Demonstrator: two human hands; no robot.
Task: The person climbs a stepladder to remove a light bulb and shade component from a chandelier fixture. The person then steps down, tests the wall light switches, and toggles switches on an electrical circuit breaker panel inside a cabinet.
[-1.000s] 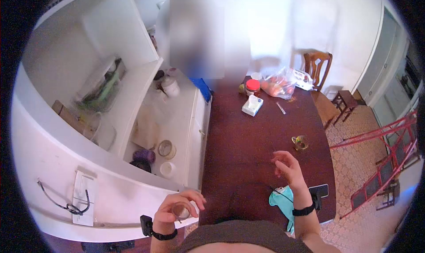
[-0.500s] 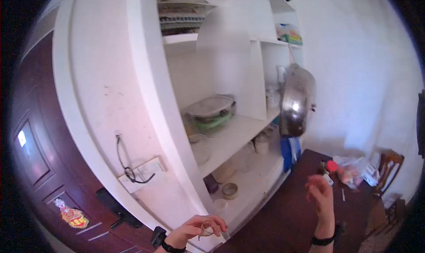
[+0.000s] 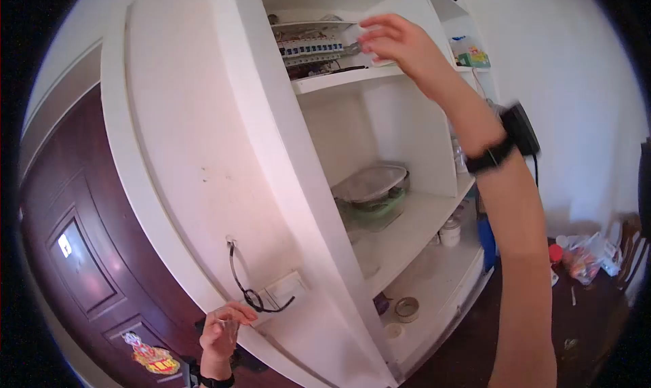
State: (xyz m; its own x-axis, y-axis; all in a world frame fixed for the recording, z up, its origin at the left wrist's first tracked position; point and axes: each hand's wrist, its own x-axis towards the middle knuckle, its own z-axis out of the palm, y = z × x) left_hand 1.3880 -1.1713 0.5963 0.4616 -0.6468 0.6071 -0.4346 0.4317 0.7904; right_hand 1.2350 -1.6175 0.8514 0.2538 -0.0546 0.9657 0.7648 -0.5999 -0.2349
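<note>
My left hand [image 3: 220,330], low and left of centre, has its fingers curled around a small clear object [image 3: 230,328], near a black cable [image 3: 251,296] that hangs from the wall over a white switch plate [image 3: 287,289]. My right hand [image 3: 400,43] is raised at the upper shelf [image 3: 352,78], its fingers bent and apart with nothing visible between them. A greyish, glassy item [image 3: 352,48] lies beside its fingertips; contact is unclear. Left of it is a row of breakers [image 3: 308,47] with wires.
Lower shelves hold a lidded green container [image 3: 380,208], a tape roll [image 3: 407,309] and a white jar [image 3: 449,232]. A dark door [image 3: 74,232] stands at left. The dark table [image 3: 525,306] at right bears a plastic bag [image 3: 583,262] and a red-lidded item [image 3: 555,254].
My right hand has risen from above the table to the upper shelf. My left hand has shifted left with the clear object. The view has turned, and the hanging pan is now mostly hidden behind my right arm.
</note>
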